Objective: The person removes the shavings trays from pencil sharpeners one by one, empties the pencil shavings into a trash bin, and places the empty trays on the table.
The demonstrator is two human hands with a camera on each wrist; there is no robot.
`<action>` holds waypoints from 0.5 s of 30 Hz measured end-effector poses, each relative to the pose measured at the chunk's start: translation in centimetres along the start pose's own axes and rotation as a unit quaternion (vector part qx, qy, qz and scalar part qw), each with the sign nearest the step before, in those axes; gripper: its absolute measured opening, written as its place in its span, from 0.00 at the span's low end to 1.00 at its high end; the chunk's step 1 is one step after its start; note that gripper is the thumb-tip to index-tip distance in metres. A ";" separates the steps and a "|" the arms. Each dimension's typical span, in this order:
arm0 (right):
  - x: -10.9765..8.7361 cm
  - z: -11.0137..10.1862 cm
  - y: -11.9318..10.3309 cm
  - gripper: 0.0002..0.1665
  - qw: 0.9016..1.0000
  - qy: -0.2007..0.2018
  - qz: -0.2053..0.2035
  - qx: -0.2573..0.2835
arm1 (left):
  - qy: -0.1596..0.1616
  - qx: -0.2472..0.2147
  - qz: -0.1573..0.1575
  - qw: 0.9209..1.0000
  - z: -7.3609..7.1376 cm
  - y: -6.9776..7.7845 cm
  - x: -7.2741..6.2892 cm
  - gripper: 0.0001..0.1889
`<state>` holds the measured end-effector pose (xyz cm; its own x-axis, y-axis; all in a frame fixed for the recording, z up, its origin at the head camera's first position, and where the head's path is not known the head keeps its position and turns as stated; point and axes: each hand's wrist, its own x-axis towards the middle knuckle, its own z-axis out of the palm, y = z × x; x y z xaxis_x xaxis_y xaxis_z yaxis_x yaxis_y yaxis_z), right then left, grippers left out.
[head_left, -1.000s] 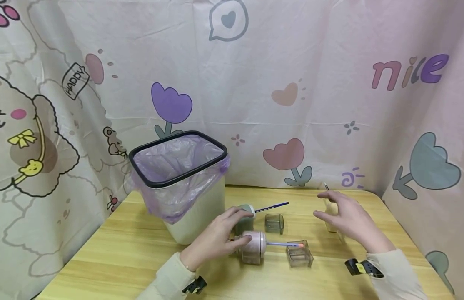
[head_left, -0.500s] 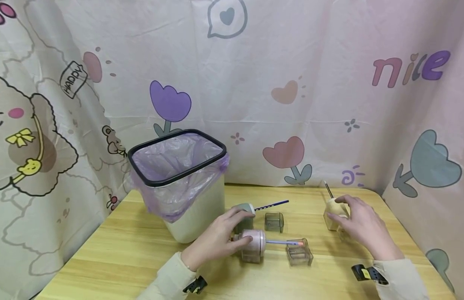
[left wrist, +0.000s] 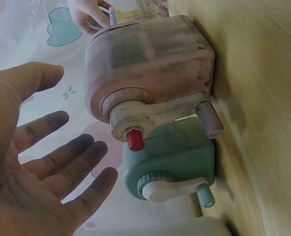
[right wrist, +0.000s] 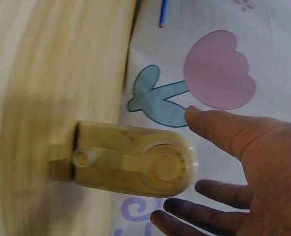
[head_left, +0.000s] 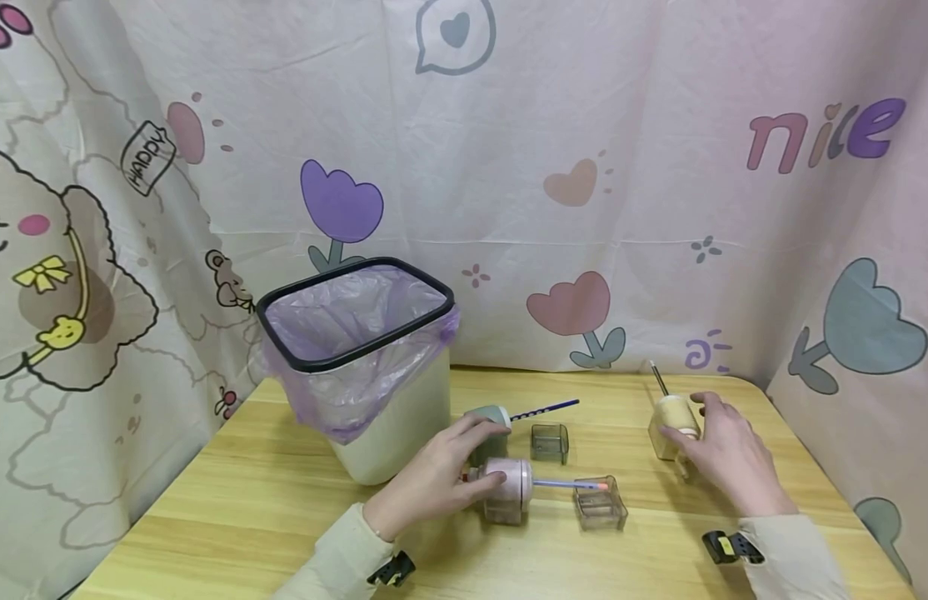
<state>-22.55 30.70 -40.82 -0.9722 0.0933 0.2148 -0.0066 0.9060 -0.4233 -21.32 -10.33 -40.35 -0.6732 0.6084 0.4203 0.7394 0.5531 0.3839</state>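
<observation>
My left hand (head_left: 434,479) hovers by a pink crank pencil sharpener (head_left: 506,492), its fingers loosely spread; the left wrist view shows a gap between that hand and the sharpener's red-tipped crank hub (left wrist: 135,140). A light purple pencil (head_left: 561,484) sticks out of its front. Just behind stands a green crank sharpener (left wrist: 170,152) with a dark blue pencil (head_left: 546,410) in it. On the right, my right hand (head_left: 734,458) is beside a yellow crank sharpener (right wrist: 130,162), fingers apart around its crank side and holding nothing. A dark pencil (head_left: 660,380) protrudes from the yellow sharpener.
Two smoky see-through trays (head_left: 550,443), probably shavings drawers, lie on the wooden table (head_left: 239,492) near the pencils. A white bin (head_left: 404,433) with a black rim and purple liner stands at left. A printed curtain (head_left: 471,167) hangs behind.
My right hand has come down and rightward to the yellow sharpener, touched its top, then drawn slightly back. My left hand has stayed in place.
</observation>
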 end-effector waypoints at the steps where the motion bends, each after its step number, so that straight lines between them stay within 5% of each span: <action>1: 0.1 0.2 0.1 0.53 1.000 0.000 0.005 -0.002 | 0.000 0.001 0.000 1.000 0.0 0.0 0.0 0.29; 15: 0.4 1.4 1.1 0.52 1.000 -0.005 0.018 0.012 | 0.002 0.000 0.002 1.000 0.0 -0.1 -0.1 0.29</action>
<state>-23.32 31.13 -42.39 -0.9742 0.1217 0.1903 0.0231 0.8916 -0.4523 -21.34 -10.39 -40.42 -0.6698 0.6084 0.4258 0.7426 0.5507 0.3812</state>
